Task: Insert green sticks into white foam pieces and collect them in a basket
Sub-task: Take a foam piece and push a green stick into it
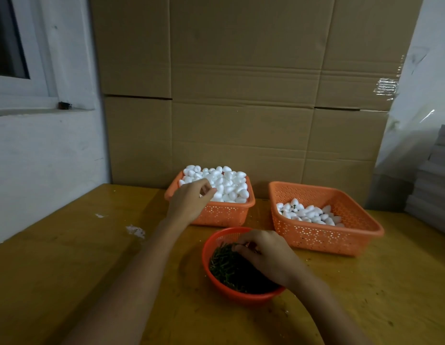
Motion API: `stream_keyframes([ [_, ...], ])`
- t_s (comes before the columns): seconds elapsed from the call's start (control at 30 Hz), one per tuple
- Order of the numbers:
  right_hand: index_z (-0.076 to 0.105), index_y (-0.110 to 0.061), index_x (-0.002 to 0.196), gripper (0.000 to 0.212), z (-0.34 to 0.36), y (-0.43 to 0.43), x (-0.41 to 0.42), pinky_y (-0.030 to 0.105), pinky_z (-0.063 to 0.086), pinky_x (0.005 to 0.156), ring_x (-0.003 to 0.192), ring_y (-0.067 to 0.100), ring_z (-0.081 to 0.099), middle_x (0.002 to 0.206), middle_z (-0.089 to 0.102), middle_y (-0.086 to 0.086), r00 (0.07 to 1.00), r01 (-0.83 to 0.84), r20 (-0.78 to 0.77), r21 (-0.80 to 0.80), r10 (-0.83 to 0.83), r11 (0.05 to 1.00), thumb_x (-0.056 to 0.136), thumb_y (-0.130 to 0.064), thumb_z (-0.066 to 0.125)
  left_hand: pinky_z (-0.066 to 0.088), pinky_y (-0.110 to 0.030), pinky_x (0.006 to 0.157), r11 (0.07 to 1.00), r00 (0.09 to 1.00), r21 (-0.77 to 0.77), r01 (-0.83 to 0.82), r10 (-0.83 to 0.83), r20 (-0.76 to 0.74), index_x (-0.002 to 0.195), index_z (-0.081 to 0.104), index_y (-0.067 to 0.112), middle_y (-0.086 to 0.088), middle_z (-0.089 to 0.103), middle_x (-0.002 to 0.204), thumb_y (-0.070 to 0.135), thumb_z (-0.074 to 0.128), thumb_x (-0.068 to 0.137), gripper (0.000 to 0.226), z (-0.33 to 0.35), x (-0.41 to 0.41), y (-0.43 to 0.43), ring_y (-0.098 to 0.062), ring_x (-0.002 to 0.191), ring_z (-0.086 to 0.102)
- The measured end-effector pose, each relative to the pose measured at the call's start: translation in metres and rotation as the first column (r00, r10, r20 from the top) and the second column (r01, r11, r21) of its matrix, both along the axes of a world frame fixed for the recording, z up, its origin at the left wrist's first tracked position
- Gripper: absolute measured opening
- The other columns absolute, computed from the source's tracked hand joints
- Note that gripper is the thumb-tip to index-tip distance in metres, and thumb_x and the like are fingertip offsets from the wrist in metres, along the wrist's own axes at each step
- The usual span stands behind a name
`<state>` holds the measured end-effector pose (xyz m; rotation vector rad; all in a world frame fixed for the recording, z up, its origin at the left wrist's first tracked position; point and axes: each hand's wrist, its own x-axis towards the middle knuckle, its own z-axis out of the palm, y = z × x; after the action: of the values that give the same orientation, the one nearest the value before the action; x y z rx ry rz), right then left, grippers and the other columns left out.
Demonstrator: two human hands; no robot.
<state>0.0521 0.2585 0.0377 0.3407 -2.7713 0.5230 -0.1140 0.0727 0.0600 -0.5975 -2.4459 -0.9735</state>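
Observation:
An orange square basket point(223, 215) at the back holds a heap of white foam pieces point(228, 183). My left hand point(189, 200) reaches over its near left corner, fingers curled down among the foam; whether it holds a piece is hidden. A round red bowl point(216, 282) in front holds several green sticks point(226, 265). My right hand point(266, 255) is inside the bowl, fingertips pinching at the sticks. A second orange basket point(341, 237) on the right holds foam pieces with green sticks in them point(308, 214).
All three containers stand on a yellow wooden table point(79, 257). Brown cardboard boxes point(241, 95) form a wall right behind the baskets. A white wall and window frame are on the left, and a stack of grey sheets point(435, 190) stands at the right edge.

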Motion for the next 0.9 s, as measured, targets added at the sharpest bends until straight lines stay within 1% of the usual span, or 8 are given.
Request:
stream_keyframes([
  [0.13,0.078,-0.025,0.108,0.016,0.003,0.001,0.000,0.028,0.052,0.086,0.099,0.005,0.067,0.108,0.076,-0.013,0.996,0.047,-0.064,-0.108,-0.054,0.993,0.103,-0.032,0.065,0.050,-0.034,0.064,0.979,0.978,0.200,-0.037,0.077,-0.193,0.072,0.045,0.023,0.010,0.059,0.063,0.040,0.081,0.087,0.042,0.009,0.012,-0.002,-0.016,0.069,0.063],
  [0.23,0.078,-0.028,0.103,0.012,0.002,0.002,-0.001,0.018,0.048,0.080,0.092,-0.001,0.065,0.098,0.074,-0.019,0.994,0.065,-0.071,-0.174,-0.078,0.983,0.103,-0.031,0.066,0.051,-0.043,0.061,0.968,0.969,0.246,-0.050,0.106,-0.222,0.068,0.036,0.019,0.005,0.046,0.057,0.030,0.079,0.086,0.048,0.018,0.021,-0.002,-0.023,0.059,0.049],
  [0.3,0.076,-0.030,0.097,0.011,0.002,0.003,-0.002,0.014,0.044,0.075,0.087,-0.003,0.063,0.089,0.069,-0.023,0.993,0.069,-0.075,-0.207,-0.086,0.976,0.103,-0.030,0.066,0.049,-0.040,0.059,0.964,0.974,0.260,-0.045,0.101,-0.204,0.067,0.034,0.020,0.005,0.044,0.057,0.024,0.077,0.085,0.047,0.022,0.028,0.001,-0.021,0.057,0.049],
  [0.37,0.073,-0.030,0.092,0.014,0.002,0.005,-0.002,0.018,0.045,0.074,0.083,-0.002,0.064,0.084,0.069,-0.021,0.994,0.061,-0.076,-0.242,-0.081,0.968,0.103,-0.027,0.066,0.045,-0.029,0.058,0.961,0.984,0.275,0.026,0.024,-0.179,0.073,0.038,0.025,0.006,0.054,0.062,0.019,0.078,0.084,0.042,0.022,0.035,0.004,-0.009,0.057,0.057],
  [0.43,0.074,-0.026,0.090,0.015,0.004,0.007,-0.002,0.026,0.051,0.075,0.079,0.001,0.065,0.082,0.071,-0.016,0.994,0.051,-0.083,-0.291,-0.078,0.956,0.103,-0.025,0.067,0.050,-0.014,0.064,0.916,0.983,0.356,0.185,-0.167,-0.081,0.089,0.043,0.025,0.005,0.072,0.079,0.014,0.081,0.086,0.039,0.019,0.045,0.008,-0.004,0.065,0.071],
  [0.53,0.077,-0.023,0.093,0.012,0.006,0.008,-0.002,0.037,0.057,0.079,0.076,0.004,0.069,0.081,0.074,-0.010,0.994,0.034,-0.086,-0.364,-0.070,0.931,0.102,-0.024,0.069,0.064,-0.030,0.073,0.745,0.866,0.550,0.377,-0.495,0.077,0.105,0.045,0.019,-0.006,0.081,0.100,0.002,0.084,0.084,0.047,0.005,0.060,0.010,-0.020,0.082,0.080],
  [0.7,0.075,-0.021,0.102,0.005,0.003,0.005,-0.002,0.042,0.060,0.079,0.072,0.006,0.073,0.082,0.078,-0.007,0.993,0.004,-0.105,-0.416,-0.052,0.910,0.099,-0.020,0.073,0.065,-0.037,0.078,0.722,0.785,0.516,0.460,-0.602,0.143,0.095,0.054,0.006,-0.005,0.081,0.108,-0.004,0.087,0.080,0.037,-0.016,0.065,0.006,-0.022,0.099,0.079],
  [0.9,0.075,-0.018,0.108,0.012,0.002,0.007,-0.003,0.038,0.062,0.079,0.071,0.005,0.075,0.087,0.079,-0.009,0.991,0.013,-0.116,-0.439,-0.071,0.898,0.097,-0.016,0.075,0.066,-0.041,0.078,0.668,0.743,0.572,0.476,-0.654,0.145,0.096,0.065,0.014,-0.009,0.076,0.108,0.002,0.092,0.075,0.036,-0.026,0.064,0.002,-0.031,0.094,0.079],
])
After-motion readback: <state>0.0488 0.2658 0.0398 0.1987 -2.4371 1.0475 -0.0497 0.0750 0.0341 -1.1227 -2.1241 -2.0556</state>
